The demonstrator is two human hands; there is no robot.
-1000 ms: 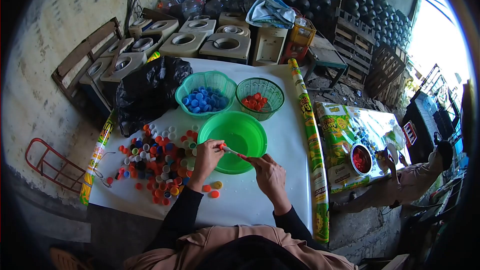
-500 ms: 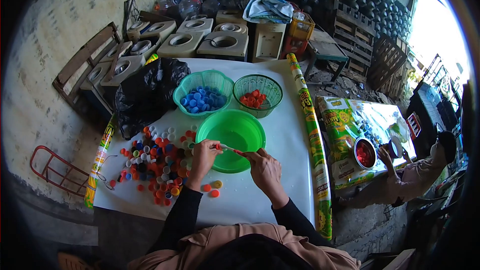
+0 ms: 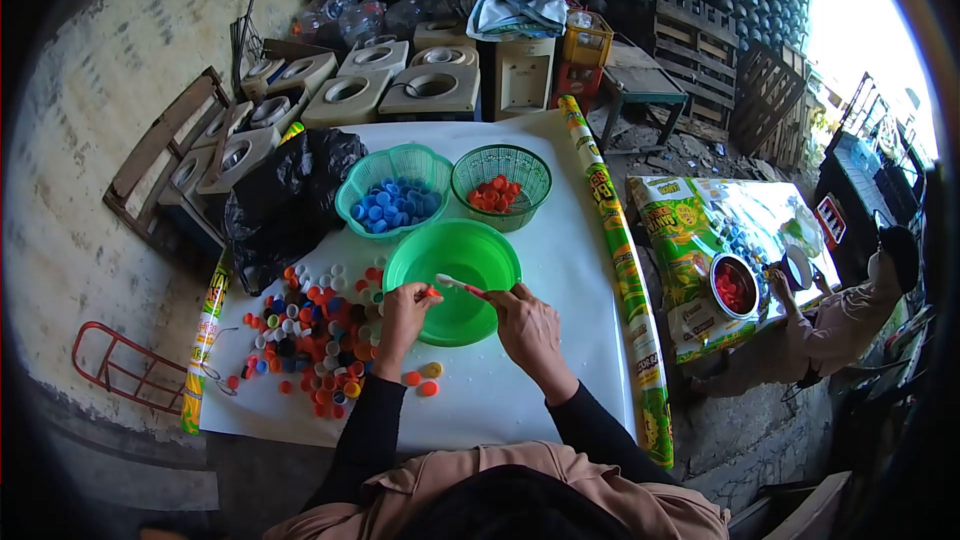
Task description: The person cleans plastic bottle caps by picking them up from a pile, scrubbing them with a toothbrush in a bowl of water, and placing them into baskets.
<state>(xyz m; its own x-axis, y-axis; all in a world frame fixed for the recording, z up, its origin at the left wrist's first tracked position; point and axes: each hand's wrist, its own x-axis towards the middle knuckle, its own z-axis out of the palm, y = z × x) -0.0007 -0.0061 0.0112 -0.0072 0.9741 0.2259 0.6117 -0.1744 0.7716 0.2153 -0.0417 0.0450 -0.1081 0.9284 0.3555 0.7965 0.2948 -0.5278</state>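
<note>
Red-orange plastic cap (image 3: 433, 292) at 8 o'clock over the green basin (image 3: 450, 328), pinched in the fingertips of the left hand (image 3: 402, 320). Right hand (image 3: 530, 330) closed round a pink-and-white brush (image 3: 462, 285), white head aimed at 10, just beside the cap; contact not readable. Judged as scrubbing: best to keep the cap low over the basin, strokes short, turning the rim under the bristles, fingertips clear. Surface: white sheet (image 3: 590, 370), patterned roll (image 3: 630, 305) along the 3 o'clock edge. Round the basin: dark green basket (image 3: 527, 168) with red caps at 1, loose mixed caps (image 3: 320, 345) at 8, black bag (image 3: 290, 200) at 10, teal basket (image 3: 438, 173) with blue caps at 11. Room: stained wall (image 3: 110, 140) at 10, pale casings (image 3: 385, 90) toward 11, co-worker (image 3: 845, 325) at a second table (image 3: 668, 230), 3 o'clock.
</note>
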